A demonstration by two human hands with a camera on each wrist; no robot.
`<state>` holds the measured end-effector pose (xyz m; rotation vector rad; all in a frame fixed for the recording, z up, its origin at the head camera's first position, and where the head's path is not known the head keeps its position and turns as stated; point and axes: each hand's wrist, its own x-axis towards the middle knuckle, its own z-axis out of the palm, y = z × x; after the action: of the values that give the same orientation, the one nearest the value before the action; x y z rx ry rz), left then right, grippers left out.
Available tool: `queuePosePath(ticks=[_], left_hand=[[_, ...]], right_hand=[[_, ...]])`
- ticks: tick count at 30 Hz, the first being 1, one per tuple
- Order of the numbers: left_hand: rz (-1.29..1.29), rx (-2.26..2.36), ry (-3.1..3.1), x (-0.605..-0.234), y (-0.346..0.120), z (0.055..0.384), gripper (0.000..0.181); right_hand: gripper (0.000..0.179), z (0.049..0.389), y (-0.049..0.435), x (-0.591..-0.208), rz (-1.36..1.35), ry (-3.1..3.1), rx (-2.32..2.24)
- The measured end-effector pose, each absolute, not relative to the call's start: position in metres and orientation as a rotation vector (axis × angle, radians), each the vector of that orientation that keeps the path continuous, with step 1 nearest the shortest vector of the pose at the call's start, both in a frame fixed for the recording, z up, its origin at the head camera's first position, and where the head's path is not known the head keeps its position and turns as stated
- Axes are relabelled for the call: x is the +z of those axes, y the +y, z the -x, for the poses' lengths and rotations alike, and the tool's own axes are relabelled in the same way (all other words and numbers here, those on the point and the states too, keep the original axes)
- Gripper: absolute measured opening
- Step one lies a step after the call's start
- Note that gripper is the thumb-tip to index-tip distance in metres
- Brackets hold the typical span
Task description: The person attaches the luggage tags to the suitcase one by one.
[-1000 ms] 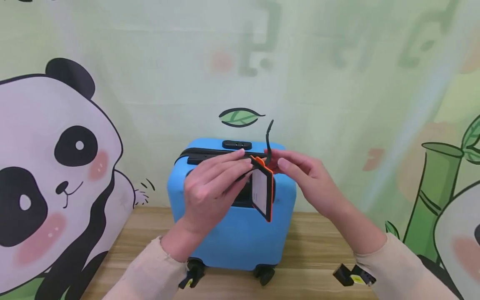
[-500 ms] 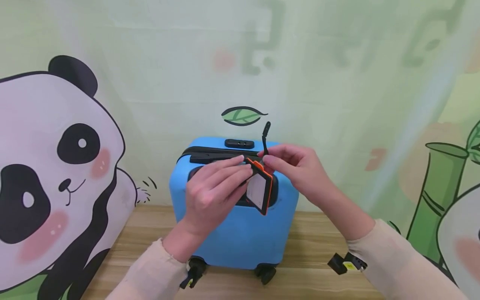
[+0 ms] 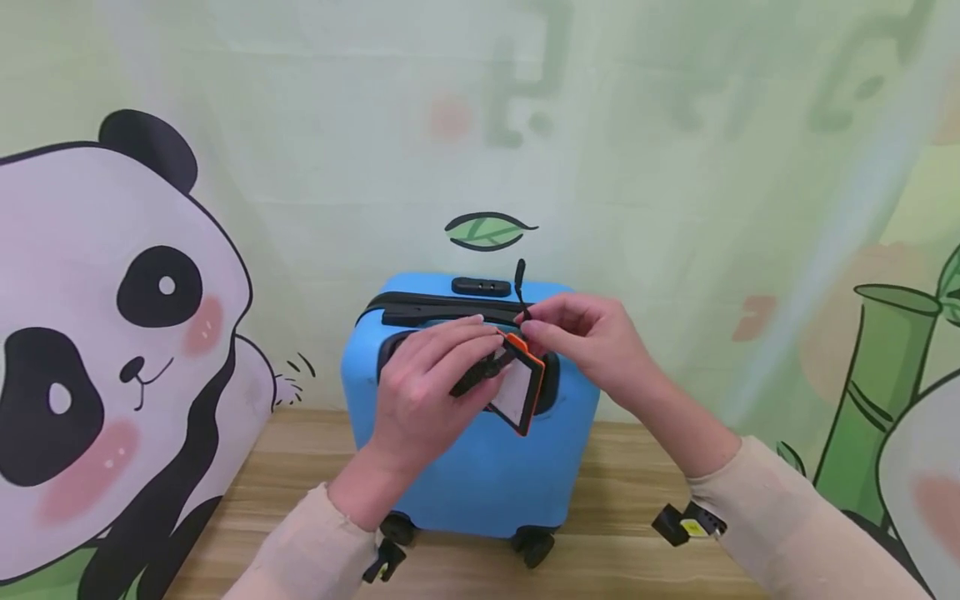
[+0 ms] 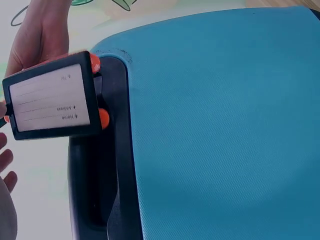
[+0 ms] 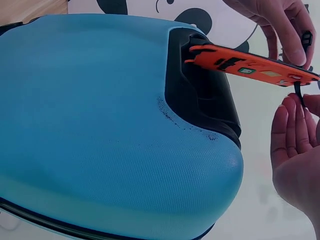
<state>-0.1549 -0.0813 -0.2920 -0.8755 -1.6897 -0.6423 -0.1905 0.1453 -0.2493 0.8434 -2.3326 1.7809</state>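
An orange-and-black luggage tag (image 3: 516,393) hangs tilted in front of the blue suitcase (image 3: 480,479). My left hand (image 3: 427,387) pinches it at the strap end. A thin black strap (image 3: 519,279) is at the tag's slotted end, its free tip pointing up, and the thumb and fingers of my right hand (image 3: 588,333) pinch this strap. The left wrist view shows the tag's white card (image 4: 50,100) with printed lines. Its orange back (image 5: 260,69) faces the right wrist camera, close to the suitcase's recessed black handle (image 5: 200,85).
The suitcase stands upright on a wood-grain surface (image 3: 637,517), with black wheels (image 3: 534,546) below and a combination lock (image 3: 482,287) on top. A backdrop (image 3: 300,167) with pandas and bamboo rises behind it.
My right hand has moved left and closer to the tag, now pinching the strap. The strap's tip has dropped and shifted left, and the tag has turned slightly.
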Motion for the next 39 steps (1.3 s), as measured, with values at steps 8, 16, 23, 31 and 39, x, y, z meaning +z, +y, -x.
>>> queuePosePath(ticks=[8, 16, 23, 31, 39], left_hand=[[0.836, -0.73, -1.861, -0.2937, -0.085, 0.1561, 0.061], [0.82, -0.735, -1.943, -0.293, -0.0859, 0.156, 0.058], [0.829, -0.686, -1.938, -0.2897, -0.088, 0.1536, 0.049], [0.835, -0.645, -1.895, -0.2893, -0.0861, 0.1539, 0.042], [0.852, -0.626, -1.867, -0.2898, -0.0833, 0.1525, 0.031]], right_hand=[[0.02, 0.1925, 0.1471, -0.2489, -0.889, -2.367, 1.761], [0.02, 0.1916, 0.146, -0.2496, -0.888, -2.382, 1.718], [0.02, 0.1909, 0.1452, -0.25, -0.864, -2.378, 1.693], [0.02, 0.1906, 0.1421, -0.2501, -0.823, -2.388, 1.675], [0.019, 0.1906, 0.1396, -0.2519, -0.83, -2.376, 1.649]])
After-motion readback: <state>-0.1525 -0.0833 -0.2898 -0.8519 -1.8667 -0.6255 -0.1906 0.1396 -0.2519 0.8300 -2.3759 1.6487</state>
